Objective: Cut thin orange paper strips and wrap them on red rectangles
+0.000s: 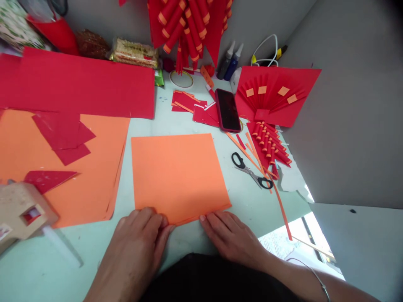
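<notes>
Since both hands are down on its near edge, the orange sheet [178, 176] is pinned pretty well, lying flat on the bench [252, 209] and stretching away from the fingers. The left hand [140, 233] has its fingers curled over that edge with the thumb tucked in, so it looks like a pinch. The right hand [233, 233] has fingertips down on the same edge, closer to the right corner; can't tell whether its thumb is underneath, so I won't call it a grip. The edge looks doubled over, and I'd guess holding it at two spots keeps the crease even.

Beyond the right hand, the scissors [248, 170] lie touching some orange strips [281, 209], off the sheet but probably handy there. The phone [227, 110] is farther out, past them. Left of the left hand there's the glue gun [19, 201], likely parked aside to free up the middle. Past it are the orange stack [94, 184] with red scraps [67, 132] on top, then the red sheets [94, 86].
</notes>
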Tool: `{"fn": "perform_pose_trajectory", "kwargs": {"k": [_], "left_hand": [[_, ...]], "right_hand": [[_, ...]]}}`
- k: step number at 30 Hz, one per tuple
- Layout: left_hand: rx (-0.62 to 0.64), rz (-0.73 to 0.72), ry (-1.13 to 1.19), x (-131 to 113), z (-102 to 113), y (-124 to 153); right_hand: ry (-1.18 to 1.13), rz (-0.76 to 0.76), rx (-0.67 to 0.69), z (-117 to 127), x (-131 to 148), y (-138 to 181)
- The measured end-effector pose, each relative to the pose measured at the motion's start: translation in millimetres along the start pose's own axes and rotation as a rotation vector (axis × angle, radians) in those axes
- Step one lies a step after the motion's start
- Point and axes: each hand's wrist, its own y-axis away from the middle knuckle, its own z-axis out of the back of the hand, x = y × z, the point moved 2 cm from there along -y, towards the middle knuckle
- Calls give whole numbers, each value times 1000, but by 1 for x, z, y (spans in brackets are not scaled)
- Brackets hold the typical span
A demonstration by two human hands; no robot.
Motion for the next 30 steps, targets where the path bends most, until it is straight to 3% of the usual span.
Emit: {"fn": "perform_pose_trajectory", "kwargs": {"k": [30], "left_hand": [[46, 97, 38, 6, 3, 9]], "right_hand": [[2, -9, -33, -1, -1, -1]]}}
